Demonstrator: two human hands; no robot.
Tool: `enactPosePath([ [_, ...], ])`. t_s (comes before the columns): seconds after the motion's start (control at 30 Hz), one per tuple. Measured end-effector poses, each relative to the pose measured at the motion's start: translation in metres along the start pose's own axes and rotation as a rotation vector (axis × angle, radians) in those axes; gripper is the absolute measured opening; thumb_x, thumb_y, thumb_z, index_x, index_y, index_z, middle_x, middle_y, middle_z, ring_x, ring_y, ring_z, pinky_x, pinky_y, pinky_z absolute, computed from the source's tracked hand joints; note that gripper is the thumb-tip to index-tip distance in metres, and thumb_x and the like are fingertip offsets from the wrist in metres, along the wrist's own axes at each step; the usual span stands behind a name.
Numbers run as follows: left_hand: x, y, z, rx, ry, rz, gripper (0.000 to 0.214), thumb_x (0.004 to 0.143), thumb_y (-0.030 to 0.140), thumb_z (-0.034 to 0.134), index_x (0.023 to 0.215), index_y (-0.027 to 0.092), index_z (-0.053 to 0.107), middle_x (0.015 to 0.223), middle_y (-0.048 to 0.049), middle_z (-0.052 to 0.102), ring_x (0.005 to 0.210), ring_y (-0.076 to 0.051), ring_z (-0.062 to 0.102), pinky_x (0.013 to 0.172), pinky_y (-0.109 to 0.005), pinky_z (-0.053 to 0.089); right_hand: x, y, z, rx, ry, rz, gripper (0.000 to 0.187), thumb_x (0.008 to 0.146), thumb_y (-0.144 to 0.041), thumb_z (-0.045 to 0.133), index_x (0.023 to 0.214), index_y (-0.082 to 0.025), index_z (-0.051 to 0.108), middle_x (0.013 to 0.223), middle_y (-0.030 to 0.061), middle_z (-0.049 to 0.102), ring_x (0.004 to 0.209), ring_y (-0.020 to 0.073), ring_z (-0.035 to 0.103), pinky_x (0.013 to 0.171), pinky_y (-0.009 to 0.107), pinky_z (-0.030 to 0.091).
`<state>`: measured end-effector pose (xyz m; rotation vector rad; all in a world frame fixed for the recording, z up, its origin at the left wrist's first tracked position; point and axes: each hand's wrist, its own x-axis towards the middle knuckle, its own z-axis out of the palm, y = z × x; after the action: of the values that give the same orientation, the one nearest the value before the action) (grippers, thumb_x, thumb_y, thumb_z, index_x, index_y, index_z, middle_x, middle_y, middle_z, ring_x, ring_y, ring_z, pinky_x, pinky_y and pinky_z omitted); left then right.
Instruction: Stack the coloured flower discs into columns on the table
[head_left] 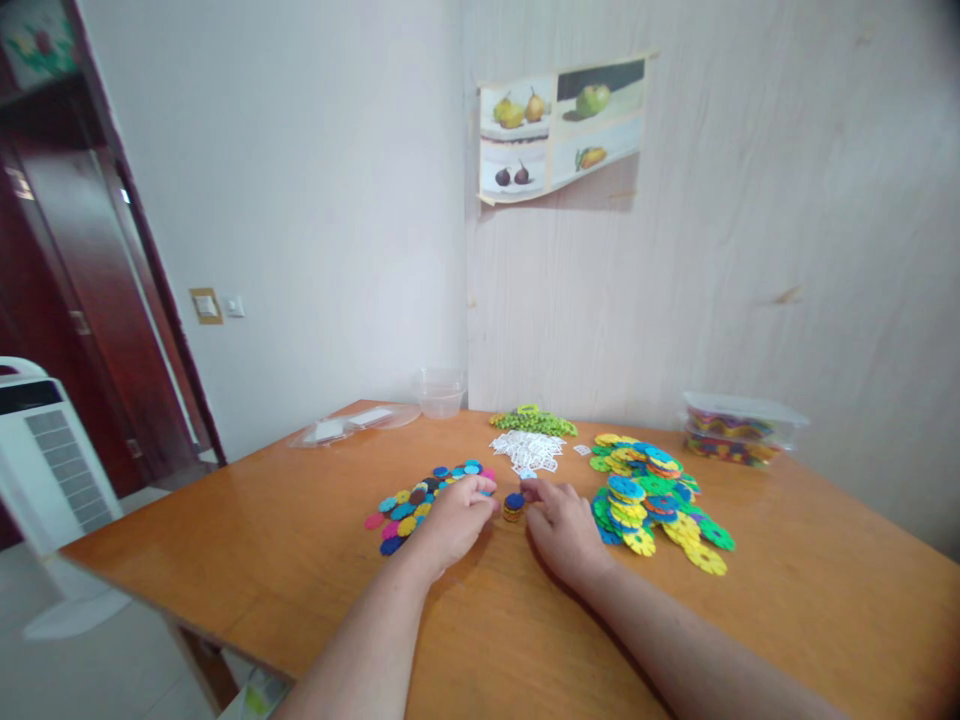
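Note:
Between my two hands stands a short stack of small notched discs (514, 507), blue on top with yellowish-orange edges below. My left hand (456, 518) is just left of the stack, its fingers curled towards the thumb at the edge of a spread of small colored discs (406, 510). Whatever its fingertips hold, if anything, is too small to make out. Close on the stack's right side, my right hand (564, 528) has its fingers loosely bent and apart, with nothing visible in them. A pale blue piece (528, 475) lies just beyond its fingertips.
Larger flower-shaped discs (645, 490) lie heaped on the right. White pieces (527, 450) and green pieces (534, 421) form piles behind. Clear tub (441, 393), flat plastic lids (358, 422) and a filled lidded box (739, 428) stand along the table's (247, 535) back.

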<state>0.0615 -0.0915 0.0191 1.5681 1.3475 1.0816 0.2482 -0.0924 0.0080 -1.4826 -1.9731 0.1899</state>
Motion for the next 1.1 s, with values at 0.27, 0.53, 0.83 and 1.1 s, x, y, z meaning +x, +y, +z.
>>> enactPosePath([
  [0.27,-0.002,0.002,0.001,0.004,-0.048,0.020,0.036,0.078,0.033,0.060,0.111,0.019,0.064,0.108,-0.0093,0.071,0.098,-0.022,0.065,0.085,-0.031,0.046,-0.002,-0.001,-0.001,0.036,0.018,-0.034,0.036,0.083,-0.016,0.045,0.113,-0.026,0.061,0.105,0.0024,0.068,0.097,0.0209,0.055,0.080,0.030,0.031],
  [0.53,0.005,0.005,-0.023,0.005,0.265,-0.001,0.027,0.075,0.029,0.061,0.100,0.018,0.062,0.093,-0.0085,0.073,0.082,-0.020,0.067,0.074,-0.029,0.048,-0.007,-0.004,-0.005,0.022,0.076,-0.062,0.028,0.084,-0.019,0.047,0.106,-0.025,0.063,0.100,0.0027,0.068,0.095,0.0211,0.054,0.081,0.030,0.032],
  [0.83,0.005,-0.006,-0.048,0.716,0.370,-0.106,0.019,0.072,0.029,0.060,0.089,0.027,0.067,0.097,-0.0030,0.072,0.092,-0.023,0.063,0.071,-0.029,0.042,-0.007,-0.002,-0.003,0.009,0.072,-0.085,0.025,0.087,-0.024,0.048,0.106,-0.024,0.065,0.103,0.0038,0.069,0.098,0.0224,0.054,0.083,0.032,0.032],
  [1.1,0.000,-0.008,-0.044,1.037,0.288,-0.081,0.022,0.067,0.044,0.060,0.081,0.028,0.068,0.098,-0.0080,0.067,0.096,-0.032,0.058,0.075,-0.037,0.037,-0.007,-0.002,-0.001,-0.001,0.067,-0.088,0.023,0.089,-0.026,0.048,0.105,-0.025,0.066,0.101,0.0044,0.070,0.098,0.0232,0.054,0.081,0.032,0.032],
])
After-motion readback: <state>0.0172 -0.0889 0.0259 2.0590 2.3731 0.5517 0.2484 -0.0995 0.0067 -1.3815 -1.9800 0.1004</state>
